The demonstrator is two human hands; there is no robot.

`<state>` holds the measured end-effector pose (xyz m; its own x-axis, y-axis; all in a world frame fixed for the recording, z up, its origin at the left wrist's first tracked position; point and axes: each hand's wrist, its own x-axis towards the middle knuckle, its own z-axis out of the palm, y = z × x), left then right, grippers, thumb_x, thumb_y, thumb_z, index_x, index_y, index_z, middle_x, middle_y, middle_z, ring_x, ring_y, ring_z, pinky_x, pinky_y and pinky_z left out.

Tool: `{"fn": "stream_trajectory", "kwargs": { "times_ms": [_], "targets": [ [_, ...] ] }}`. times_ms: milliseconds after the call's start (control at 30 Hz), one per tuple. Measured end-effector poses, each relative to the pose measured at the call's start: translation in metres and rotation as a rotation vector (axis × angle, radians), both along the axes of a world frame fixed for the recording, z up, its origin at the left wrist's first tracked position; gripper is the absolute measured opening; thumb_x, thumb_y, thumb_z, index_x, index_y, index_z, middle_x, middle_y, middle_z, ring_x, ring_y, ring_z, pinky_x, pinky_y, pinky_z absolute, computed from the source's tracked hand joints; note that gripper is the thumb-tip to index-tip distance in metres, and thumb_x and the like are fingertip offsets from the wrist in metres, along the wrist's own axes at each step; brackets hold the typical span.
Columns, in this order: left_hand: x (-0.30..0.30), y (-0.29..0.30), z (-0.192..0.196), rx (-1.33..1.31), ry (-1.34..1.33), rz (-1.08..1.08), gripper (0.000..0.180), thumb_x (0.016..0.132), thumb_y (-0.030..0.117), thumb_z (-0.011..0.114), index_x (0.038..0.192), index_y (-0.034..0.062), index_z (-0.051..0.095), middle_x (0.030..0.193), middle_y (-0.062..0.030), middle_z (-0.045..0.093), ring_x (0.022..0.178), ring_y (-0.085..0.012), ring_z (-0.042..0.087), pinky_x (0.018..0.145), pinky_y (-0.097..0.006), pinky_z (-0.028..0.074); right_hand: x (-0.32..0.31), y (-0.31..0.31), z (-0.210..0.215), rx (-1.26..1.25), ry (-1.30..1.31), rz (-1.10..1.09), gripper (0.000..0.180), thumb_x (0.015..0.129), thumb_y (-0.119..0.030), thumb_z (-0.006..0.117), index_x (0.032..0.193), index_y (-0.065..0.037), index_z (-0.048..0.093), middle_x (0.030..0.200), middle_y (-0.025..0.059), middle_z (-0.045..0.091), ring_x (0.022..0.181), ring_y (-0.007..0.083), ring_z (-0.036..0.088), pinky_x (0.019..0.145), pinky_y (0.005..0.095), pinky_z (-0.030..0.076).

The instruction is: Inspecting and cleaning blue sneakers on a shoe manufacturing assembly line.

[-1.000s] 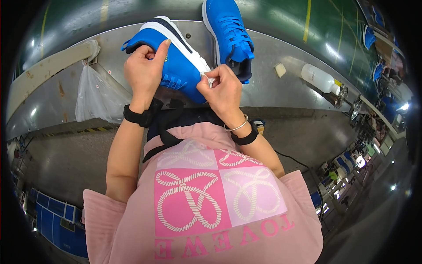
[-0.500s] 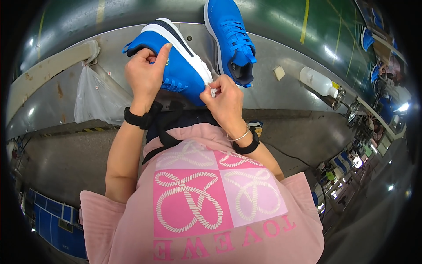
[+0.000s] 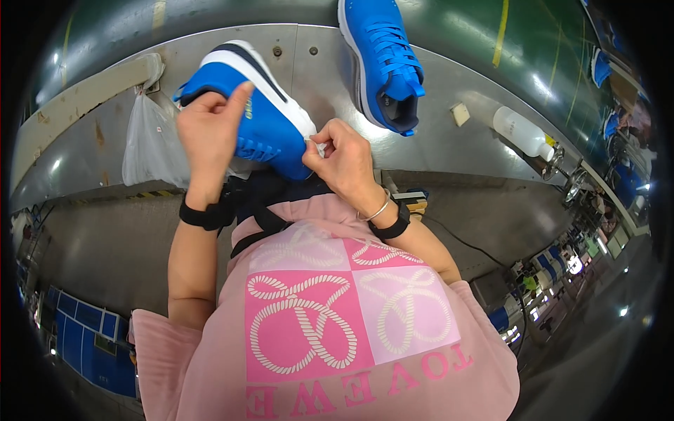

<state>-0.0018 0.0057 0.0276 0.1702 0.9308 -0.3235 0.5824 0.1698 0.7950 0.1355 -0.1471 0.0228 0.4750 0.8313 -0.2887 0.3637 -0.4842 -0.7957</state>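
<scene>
A blue sneaker (image 3: 270,126) with a white and dark sole is tilted on its side, laces toward me. My left hand (image 3: 207,137) grips it at the ankle opening, thumb along the upper and fingers partly hidden inside. At the toe end, my right hand (image 3: 342,158) pinches a small white cloth-like piece (image 3: 321,148) against the sole edge; much of that piece is hidden by the fingers. A second blue sneaker (image 3: 393,59) lies to the right, farther off, touched by neither hand.
The sneakers are over a metal ledge (image 3: 449,151) beside a green belt-like surface (image 3: 463,28). A clear plastic bag (image 3: 151,140) hangs at left near a beige bar (image 3: 77,102). Rightward are a pale block (image 3: 460,114), a white bottle (image 3: 518,131) and metal fittings (image 3: 577,182).
Both hands and the held sneaker have moved left, away from the second sneaker. My right hand stays pinched at the toe's sole edge. The surroundings have shifted slightly rightward in view.
</scene>
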Motion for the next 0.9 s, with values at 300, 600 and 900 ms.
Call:
{"fn": "stream_trajectory", "kwargs": {
  "times_ms": [300,600,900],
  "targets": [
    [0.004,0.0,-0.009,-0.025,0.017,0.109,0.044,0.08,0.024,0.083,0.055,0.0017,0.055,0.055,0.0076,0.043,0.054,-0.0025,0.034,0.05,-0.022,0.025,0.007,0.017,-0.003,-0.025,0.025,0.001,0.018,0.071,-0.011,0.073,0.074,-0.003,0.057,0.071,0.0122,0.058,0.059,0.0286,0.059,0.055,0.0381,0.047],
    [0.006,-0.001,-0.009,0.0,0.012,0.127,0.045,0.079,0.023,0.083,0.054,0.0006,0.053,0.052,0.0066,0.041,0.051,-0.0036,0.034,0.048,-0.023,0.026,0.009,0.003,-0.003,-0.105,0.016,0.072,0.019,0.071,-0.011,0.072,0.073,-0.003,0.055,0.071,0.0127,0.058,0.062,0.0322,0.06,0.056,0.0411,0.047],
    [0.009,-0.002,-0.008,-0.029,0.028,0.149,0.046,0.078,0.025,0.084,0.055,0.0008,0.053,0.052,0.0069,0.042,0.052,-0.0035,0.035,0.048,-0.023,0.027,0.012,0.008,0.001,-0.13,0.056,0.055,0.018,0.07,-0.012,0.071,0.071,-0.003,0.056,0.07,0.0133,0.058,0.06,0.0324,0.059,0.055,0.0413,0.046]
  ]
}}
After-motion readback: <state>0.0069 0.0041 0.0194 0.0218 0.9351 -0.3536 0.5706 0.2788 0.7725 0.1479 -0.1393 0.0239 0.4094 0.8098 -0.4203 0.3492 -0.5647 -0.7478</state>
